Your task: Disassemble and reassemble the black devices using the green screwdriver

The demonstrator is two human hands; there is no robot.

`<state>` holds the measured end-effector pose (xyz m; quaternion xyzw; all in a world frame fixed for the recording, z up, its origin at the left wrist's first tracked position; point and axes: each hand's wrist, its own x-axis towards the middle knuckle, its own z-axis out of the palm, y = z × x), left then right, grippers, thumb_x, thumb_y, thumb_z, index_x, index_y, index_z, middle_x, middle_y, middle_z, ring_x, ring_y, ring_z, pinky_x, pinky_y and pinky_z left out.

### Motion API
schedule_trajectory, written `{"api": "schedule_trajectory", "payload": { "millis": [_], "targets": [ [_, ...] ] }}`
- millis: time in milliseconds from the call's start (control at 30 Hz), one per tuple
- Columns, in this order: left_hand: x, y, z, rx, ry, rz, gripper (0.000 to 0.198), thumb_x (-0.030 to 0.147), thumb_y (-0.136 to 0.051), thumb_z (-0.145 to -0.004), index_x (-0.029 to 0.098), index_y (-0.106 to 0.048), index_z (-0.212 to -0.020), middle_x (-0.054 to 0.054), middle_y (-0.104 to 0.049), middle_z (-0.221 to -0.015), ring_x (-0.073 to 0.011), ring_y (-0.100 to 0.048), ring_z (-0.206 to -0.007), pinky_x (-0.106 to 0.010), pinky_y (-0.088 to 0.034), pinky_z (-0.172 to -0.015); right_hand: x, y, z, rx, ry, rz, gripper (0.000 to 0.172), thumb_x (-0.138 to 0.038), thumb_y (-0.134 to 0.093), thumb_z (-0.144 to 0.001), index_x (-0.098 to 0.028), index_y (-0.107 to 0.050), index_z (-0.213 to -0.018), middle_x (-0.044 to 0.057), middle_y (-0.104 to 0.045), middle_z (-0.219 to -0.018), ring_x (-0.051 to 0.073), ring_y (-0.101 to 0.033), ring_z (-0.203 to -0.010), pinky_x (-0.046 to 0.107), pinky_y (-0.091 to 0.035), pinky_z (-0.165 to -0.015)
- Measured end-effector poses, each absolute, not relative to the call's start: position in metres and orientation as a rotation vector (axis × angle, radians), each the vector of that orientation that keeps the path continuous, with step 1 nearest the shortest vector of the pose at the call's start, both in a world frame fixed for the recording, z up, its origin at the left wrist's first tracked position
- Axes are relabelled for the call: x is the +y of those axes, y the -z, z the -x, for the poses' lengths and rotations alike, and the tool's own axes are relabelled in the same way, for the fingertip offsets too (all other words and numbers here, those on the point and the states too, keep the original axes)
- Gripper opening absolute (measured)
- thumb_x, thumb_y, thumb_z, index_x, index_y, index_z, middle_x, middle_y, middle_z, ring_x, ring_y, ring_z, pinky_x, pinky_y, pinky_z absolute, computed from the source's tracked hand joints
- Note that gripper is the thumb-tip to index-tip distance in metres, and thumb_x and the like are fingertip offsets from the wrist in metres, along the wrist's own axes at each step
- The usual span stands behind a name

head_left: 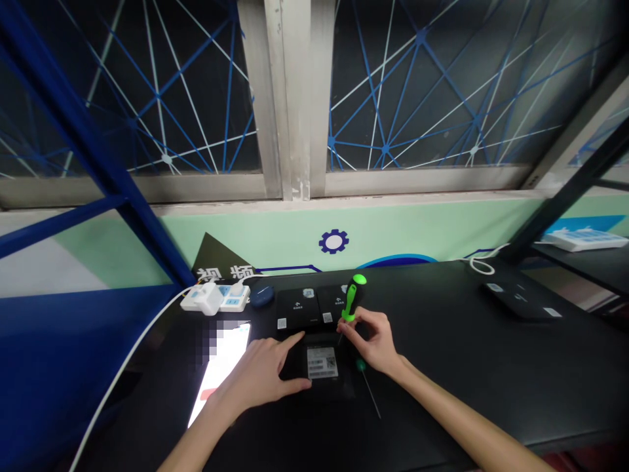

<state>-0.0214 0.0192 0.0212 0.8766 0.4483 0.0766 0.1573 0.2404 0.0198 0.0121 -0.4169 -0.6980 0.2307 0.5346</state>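
My right hand [369, 341] grips a green-and-black screwdriver [353, 298] upright, with its thin shaft pointing down at the near edge of a flat black device [323, 370]. A white label sits on top of that device. My left hand [259, 379] rests on the device's left side, with index finger and thumb spread across it. A slim green-handled screwdriver [367, 387] lies on the table just right of the device, below my right hand. Two more black devices [296, 308] stand side by side just beyond it.
A lit phone [220, 370] lies left of my left hand. Behind it are a white power strip [228, 298] with plugs and a blue earbud case [261, 295]. Another black device [521, 300] lies at the right, and a white cable [122, 367] runs along the left.
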Motion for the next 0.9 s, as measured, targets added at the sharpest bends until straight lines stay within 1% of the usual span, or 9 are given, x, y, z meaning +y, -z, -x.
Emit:
{"api": "schedule_trajectory", "payload": {
  "millis": [200, 300, 400, 467, 567, 667, 700, 800, 900],
  "targets": [
    [0.02, -0.019, 0.023, 1.309, -0.238, -2.515, 0.078, 0.073, -0.058, -0.079, 0.027, -0.05, -0.142, 0.003, -0.061, -0.068, -0.0202, -0.06, -0.065, -0.027, -0.035, -0.055, 0.02, -0.011, -0.24, -1.679, -0.51, 1.02, 0.024, -0.03, -0.066, -0.088, -0.02, -0.059, -0.067, 0.004, -0.069, -0.067, 0.018, -0.064, -0.06, 0.029, -0.05, -0.064],
    [0.019, -0.02, 0.023, 1.337, -0.252, -2.518, 0.076, 0.071, -0.058, -0.08, 0.028, -0.049, -0.142, 0.002, -0.062, -0.071, -0.0223, -0.062, -0.069, -0.029, -0.04, -0.058, 0.021, -0.009, -0.24, -1.679, -0.508, 1.027, 0.027, -0.029, -0.067, -0.087, -0.02, -0.056, -0.064, 0.003, -0.068, -0.066, 0.017, -0.063, -0.06, 0.029, -0.049, -0.064],
    [0.019, -0.018, 0.021, 1.349, -0.279, -2.57, 0.07, 0.066, -0.057, -0.084, 0.027, -0.05, -0.141, -0.002, -0.067, -0.081, -0.0267, -0.064, -0.079, -0.037, -0.048, -0.07, 0.021, -0.008, -0.24, -1.701, -0.489, 1.029, 0.029, -0.027, -0.068, -0.087, -0.02, -0.054, -0.062, 0.002, -0.067, -0.064, 0.016, -0.062, -0.059, 0.028, -0.047, -0.061],
    [0.019, -0.017, 0.02, 1.344, -0.334, -2.625, 0.064, 0.061, -0.057, -0.087, 0.027, -0.051, -0.14, -0.006, -0.069, -0.1, -0.0304, -0.064, -0.095, -0.045, -0.048, -0.086, 0.021, -0.007, -0.24, -1.724, -0.475, 1.021, 0.029, -0.027, -0.067, -0.086, -0.02, -0.053, -0.061, 0.002, -0.066, -0.064, 0.016, -0.061, -0.058, 0.028, -0.046, -0.06],
    [0.019, -0.014, 0.019, 1.33, -0.476, -2.683, 0.056, 0.053, -0.056, -0.091, 0.028, -0.049, -0.14, -0.008, -0.061, -0.129, -0.0331, -0.056, -0.119, -0.052, -0.039, -0.105, 0.021, -0.007, -0.24, -1.751, -0.466, 1.018, 0.029, -0.028, -0.067, -0.086, -0.02, -0.053, -0.061, 0.001, -0.065, -0.062, 0.016, -0.059, -0.057, 0.028, -0.045, -0.06],
    [0.02, -0.014, 0.021, 1.272, -0.515, -2.681, 0.061, 0.052, -0.057, -0.091, 0.03, -0.042, -0.146, -0.007, -0.05, -0.143, -0.033, -0.046, -0.131, -0.05, -0.039, -0.108, 0.022, -0.007, -0.24, -1.765, -0.47, 1.028, 0.03, -0.03, -0.067, -0.086, -0.02, -0.054, -0.061, 0.001, -0.064, -0.061, 0.015, -0.058, -0.056, 0.027, -0.045, -0.059],
    [0.02, -0.013, 0.021, 1.241, -0.492, -2.677, 0.067, 0.054, -0.059, -0.089, 0.03, -0.038, -0.148, -0.007, -0.045, -0.148, -0.0333, -0.042, -0.134, -0.05, -0.039, -0.108, 0.023, -0.007, -0.24, -1.769, -0.467, 1.035, 0.03, -0.03, -0.068, -0.086, -0.02, -0.054, -0.061, 0.001, -0.064, -0.06, 0.015, -0.058, -0.055, 0.027, -0.045, -0.059],
    [0.021, -0.01, 0.023, 1.145, -0.393, -2.693, 0.083, 0.066, -0.062, -0.083, 0.031, -0.032, -0.152, -0.006, -0.03, -0.159, -0.0356, -0.029, -0.143, -0.055, -0.031, -0.114, 0.024, -0.007, -0.241, -1.778, -0.447, 1.047, 0.03, -0.031, -0.068, -0.086, -0.02, -0.056, -0.061, 0.0, -0.062, -0.057, 0.014, -0.057, -0.053, 0.026, -0.044, -0.057],
    [0.023, -0.008, 0.024, 1.11, -0.35, -2.688, 0.088, 0.072, -0.06, -0.081, 0.031, -0.029, -0.153, -0.006, -0.024, -0.161, -0.0352, -0.023, -0.146, -0.058, -0.023, -0.117, 0.024, -0.008, -0.242, -1.79, -0.483, 1.021, 0.024, -0.03, -0.067, -0.087, -0.018, -0.064, -0.066, 0.002, -0.066, -0.061, 0.015, -0.06, -0.055, 0.026, -0.046, -0.059]
  ]
}}
